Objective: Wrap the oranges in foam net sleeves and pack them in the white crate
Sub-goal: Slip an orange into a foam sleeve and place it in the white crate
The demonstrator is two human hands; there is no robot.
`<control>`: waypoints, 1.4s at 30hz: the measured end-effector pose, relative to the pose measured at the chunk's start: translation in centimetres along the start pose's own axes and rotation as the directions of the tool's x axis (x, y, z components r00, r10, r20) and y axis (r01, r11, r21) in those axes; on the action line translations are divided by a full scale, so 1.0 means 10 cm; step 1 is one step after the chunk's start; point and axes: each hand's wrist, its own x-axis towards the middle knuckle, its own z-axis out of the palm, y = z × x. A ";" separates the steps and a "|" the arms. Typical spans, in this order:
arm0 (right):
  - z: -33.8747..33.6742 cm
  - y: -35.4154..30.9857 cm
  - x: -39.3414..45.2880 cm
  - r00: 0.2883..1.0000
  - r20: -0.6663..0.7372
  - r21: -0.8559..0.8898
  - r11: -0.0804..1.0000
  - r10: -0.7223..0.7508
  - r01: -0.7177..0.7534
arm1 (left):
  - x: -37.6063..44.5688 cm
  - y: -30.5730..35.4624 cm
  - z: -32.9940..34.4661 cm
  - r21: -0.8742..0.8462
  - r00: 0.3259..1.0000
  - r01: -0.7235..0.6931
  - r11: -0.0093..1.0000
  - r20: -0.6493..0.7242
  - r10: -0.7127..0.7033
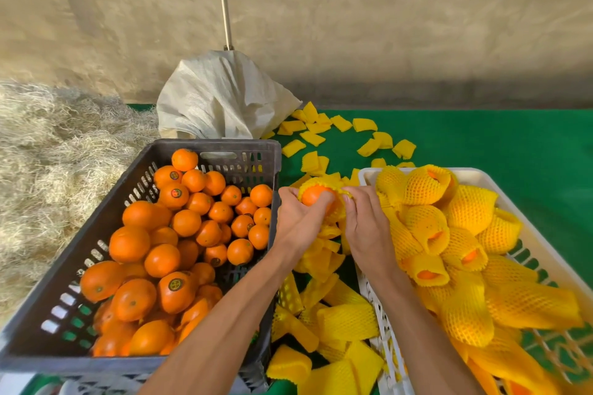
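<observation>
**Sleeve to be drawn fully over the orange**

The green tabletop (481, 138) carries a dark crate (179, 146) of bare oranges at its left edge and the white crate (526, 244), partly filled with sleeved fruit, at its right edge. Between them, loose foam sleeves (346, 321) are scattered. Above these, one orange (316, 196) is gripped by the left hand (298, 221), while a foam net sleeve (335, 213) is pinched by the right hand (365, 228). The net is best stretched wide and pulled evenly until the fruit is covered.
</observation>
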 end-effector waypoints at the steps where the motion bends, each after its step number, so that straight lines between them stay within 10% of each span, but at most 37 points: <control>1: 0.02 0.00 0.00 1.000 0.003 -0.009 1.000 -0.013 0.013 | 0.01 -0.01 -0.01 -0.031 1.000 0.022 0.999 -0.003 -0.023; 5: 0.05 -0.02 -0.04 0.996 0.057 -0.058 0.996 0.064 -0.061 | 0.11 -0.05 -0.03 -0.212 0.976 0.194 0.958 0.140 -0.167; 14: -0.04 0.07 -0.12 0.838 0.348 0.074 0.879 0.421 -0.472 | 0.13 -0.15 0.09 -0.259 0.926 0.119 0.958 0.377 -0.013; 20: 0.02 -0.08 -0.09 0.949 0.141 0.014 0.958 0.280 -0.285 | 0.12 -0.14 0.04 -0.158 0.992 -0.109 0.981 0.045 0.118; 24: 0.02 -0.09 -0.11 0.979 0.047 -0.054 0.979 0.200 -0.198 | 0.10 -0.16 0.06 -0.142 0.988 -0.124 0.982 0.070 0.135; 31: 0.03 0.09 -0.12 0.918 0.380 -0.111 0.991 0.111 -0.074 | 0.09 -0.13 0.05 -0.222 0.975 0.021 0.975 0.221 0.029; 36: -0.06 0.15 -0.05 0.959 0.117 -0.121 0.962 0.259 -0.245 | 0.04 -0.02 0.08 -0.295 0.877 0.046 0.954 0.470 0.103; 42: -0.23 0.17 0.05 0.926 -0.353 -0.389 0.880 0.131 -0.273 | 0.01 0.06 0.01 -0.395 0.922 -0.029 0.918 0.344 0.177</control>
